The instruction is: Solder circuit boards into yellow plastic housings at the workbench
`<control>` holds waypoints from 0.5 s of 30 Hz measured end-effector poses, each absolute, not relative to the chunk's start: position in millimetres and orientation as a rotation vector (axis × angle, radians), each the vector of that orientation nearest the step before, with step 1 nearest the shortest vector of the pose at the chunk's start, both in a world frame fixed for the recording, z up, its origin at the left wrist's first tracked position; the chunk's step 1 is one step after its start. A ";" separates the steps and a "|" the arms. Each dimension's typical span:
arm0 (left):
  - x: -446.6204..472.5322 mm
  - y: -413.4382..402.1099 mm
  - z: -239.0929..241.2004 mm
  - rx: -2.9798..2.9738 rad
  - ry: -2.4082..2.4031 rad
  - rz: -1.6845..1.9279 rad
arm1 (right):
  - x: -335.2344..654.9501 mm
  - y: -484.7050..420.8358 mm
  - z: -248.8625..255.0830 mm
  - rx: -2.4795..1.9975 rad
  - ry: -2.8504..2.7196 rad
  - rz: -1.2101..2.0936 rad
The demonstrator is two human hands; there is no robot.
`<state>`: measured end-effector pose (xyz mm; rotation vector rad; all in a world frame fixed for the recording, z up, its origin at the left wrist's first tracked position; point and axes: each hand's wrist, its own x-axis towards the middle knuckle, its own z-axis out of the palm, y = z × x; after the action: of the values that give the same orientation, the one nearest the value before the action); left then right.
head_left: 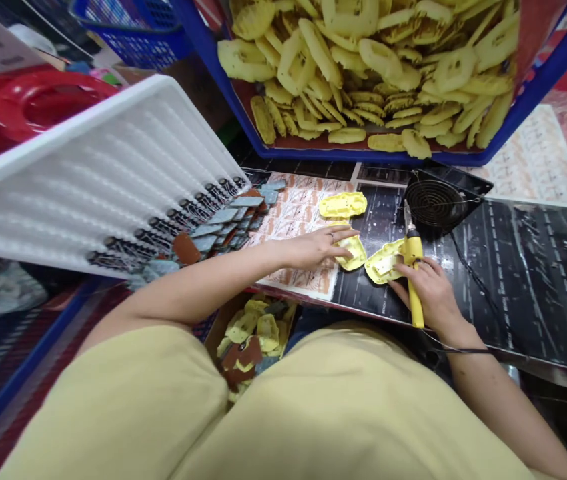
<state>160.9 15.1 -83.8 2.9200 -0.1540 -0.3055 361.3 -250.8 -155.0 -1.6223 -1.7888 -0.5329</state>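
My left hand (316,247) reaches over a yellow plastic shell half (356,257), its fingers stretched out and touching the piece. Held in my right hand (431,290) is a yellow soldering iron (414,280), its metal tip pointing away from me. Fingers of that hand also touch another yellow shell half (382,263), which lies hollow side up with a small pale part inside. Farther back lies a third yellow shell half (342,205), also hollow side up.
A blue crate (283,157) full of yellow shells stands behind the work surface. A black fan (431,200) sits right. Leaning at left, a white ribbed tray (113,153) has wired circuit boards (218,230) along its lower edge. Below the table edge, a box holds yellow pieces (266,330).
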 end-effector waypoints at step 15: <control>205.4 28.1 -93.8 2.833 0.003 -0.037 | 351.8 -253.3 -150.1 -1.451 -1.866 -0.475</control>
<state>205.4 28.1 -93.8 2.8331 0.0027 -0.0373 351.8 -253.3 -150.1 -1.4513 -1.8662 -0.4747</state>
